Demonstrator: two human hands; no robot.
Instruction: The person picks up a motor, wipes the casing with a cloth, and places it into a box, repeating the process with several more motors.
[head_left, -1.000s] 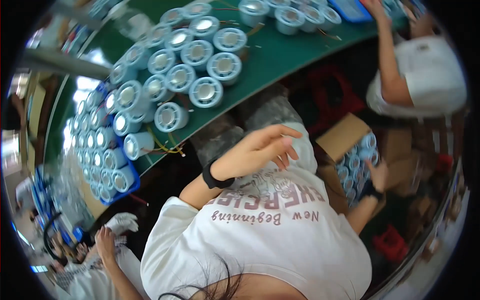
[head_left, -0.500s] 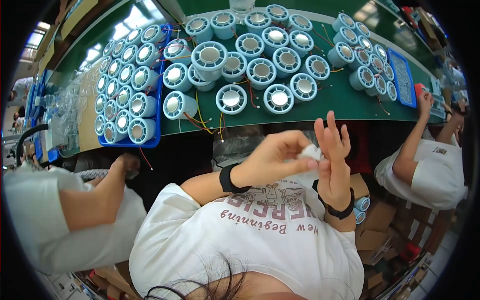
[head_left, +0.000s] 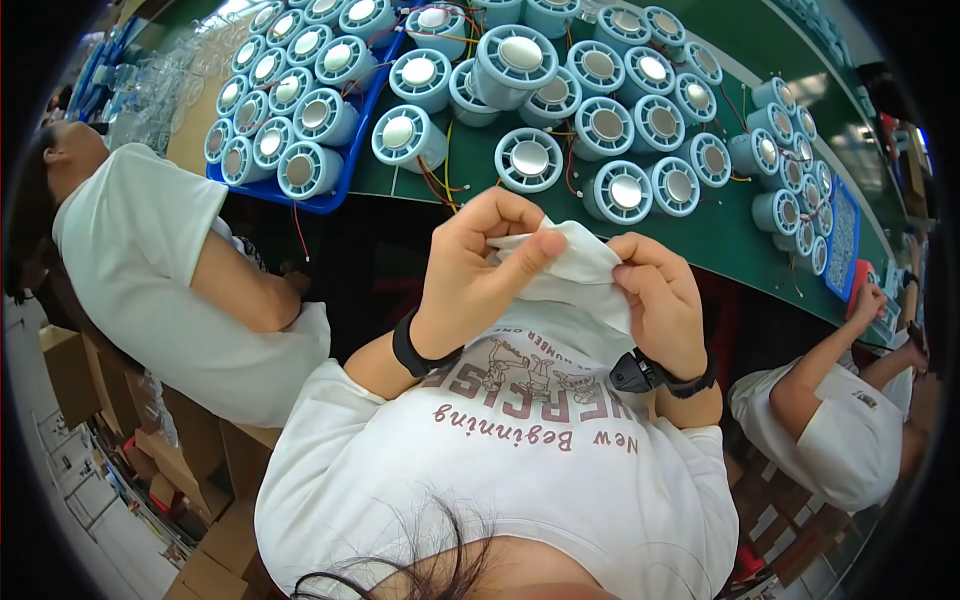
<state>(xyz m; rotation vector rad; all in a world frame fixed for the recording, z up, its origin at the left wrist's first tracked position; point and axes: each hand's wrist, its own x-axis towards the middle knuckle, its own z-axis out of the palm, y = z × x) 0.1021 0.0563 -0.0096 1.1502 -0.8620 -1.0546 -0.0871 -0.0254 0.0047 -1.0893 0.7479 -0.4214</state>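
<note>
In front of my chest, my left hand (head_left: 482, 270) is closed in a pinch on the lifted hem of my white shirt (head_left: 575, 262). My right hand (head_left: 660, 300) grips the same hem a short way to the right, thumb against bent fingers. Between the hands the cloth is stretched and folded over. Just past my hands, light-blue round motor-like units (head_left: 620, 190) with silver disc tops stand on the green table (head_left: 720, 235); neither hand touches them. Thin coloured wires (head_left: 440, 185) trail from some units over the table's edge.
A blue tray (head_left: 345, 185) at left holds rows of the same units. Clear plastic parts (head_left: 165, 85) lie beyond it. At right is a blue bin (head_left: 845, 235) of small pieces. People sit on both sides: one co-worker (head_left: 190, 270) left, another (head_left: 825, 410) right. Cardboard boxes (head_left: 205, 480) stand behind left.
My right hand was raised with fingers spread beside a bunched bit of white cloth in my left; now both hands pinch the hem, spread between them. The view has turned, shifting the table rightward and up.
</note>
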